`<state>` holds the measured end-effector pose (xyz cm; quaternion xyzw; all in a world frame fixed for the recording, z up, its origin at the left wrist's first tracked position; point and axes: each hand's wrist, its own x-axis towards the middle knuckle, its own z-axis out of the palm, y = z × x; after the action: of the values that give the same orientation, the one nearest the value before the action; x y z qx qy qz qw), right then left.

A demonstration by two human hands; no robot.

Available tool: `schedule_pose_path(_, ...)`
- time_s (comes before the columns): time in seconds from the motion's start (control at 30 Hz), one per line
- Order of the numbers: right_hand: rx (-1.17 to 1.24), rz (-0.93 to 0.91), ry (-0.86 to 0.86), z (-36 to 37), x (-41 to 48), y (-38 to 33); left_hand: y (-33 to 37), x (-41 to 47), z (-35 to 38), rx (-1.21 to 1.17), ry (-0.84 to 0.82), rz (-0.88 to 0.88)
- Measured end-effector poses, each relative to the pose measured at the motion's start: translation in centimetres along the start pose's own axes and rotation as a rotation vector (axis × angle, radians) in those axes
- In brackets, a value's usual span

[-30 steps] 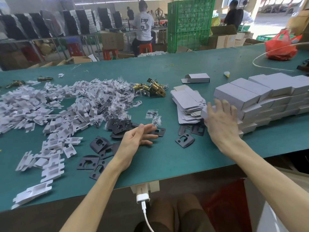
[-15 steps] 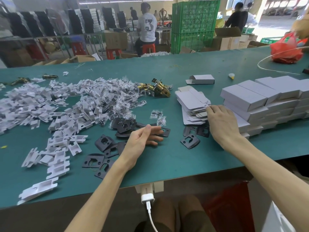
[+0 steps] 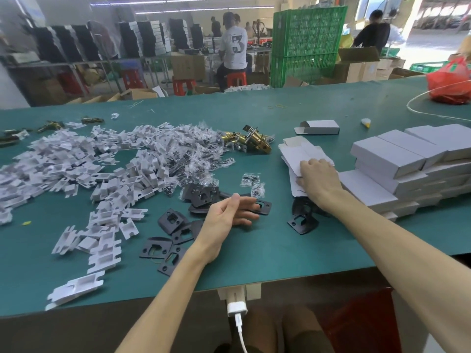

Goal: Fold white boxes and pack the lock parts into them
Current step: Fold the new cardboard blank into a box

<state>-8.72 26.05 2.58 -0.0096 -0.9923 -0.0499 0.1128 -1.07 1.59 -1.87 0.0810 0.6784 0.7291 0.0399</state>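
white flat box blanks (image 3: pixel 295 151) sit stacked on the green table (image 3: pixel 280 250), between the brass latches (image 3: pixel 254 141) and the piled folded boxes (image 3: pixel 387 154). right hand (image 3: pixel 318 179) lies on that stack, fingers bent over the top sheet; whether it pinches the sheet i cannot tell. left hand (image 3: pixel 226 217) rests loose and spread, holding nothing, among the black plates (image 3: pixel 170 220).

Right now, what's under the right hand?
A stack of flat white box blanks; the right hand rests on top. Black plates show beside its wrist; anything beneath the stack is covered.
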Motion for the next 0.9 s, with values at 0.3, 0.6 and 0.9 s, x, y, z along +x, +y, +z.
schedule_pose_path(0.3, 0.416, 0.041, 0.367, -1.8, -1.4, -0.4, -0.1, 0.1, -0.1, -0.004, 0.008, -0.004)
schedule_pose_path(0.6, 1.659, 0.344, -0.04, -1.7, -5.5, -3.7, 0.2, 0.2, -0.4, -0.199, 0.027, -0.005)
schedule_pose_path(0.9, 2.087, 0.319, -0.422, 0.4, -8.8, -7.1, 1.7, -0.1, -2.3, -0.572, -0.045, -0.011)
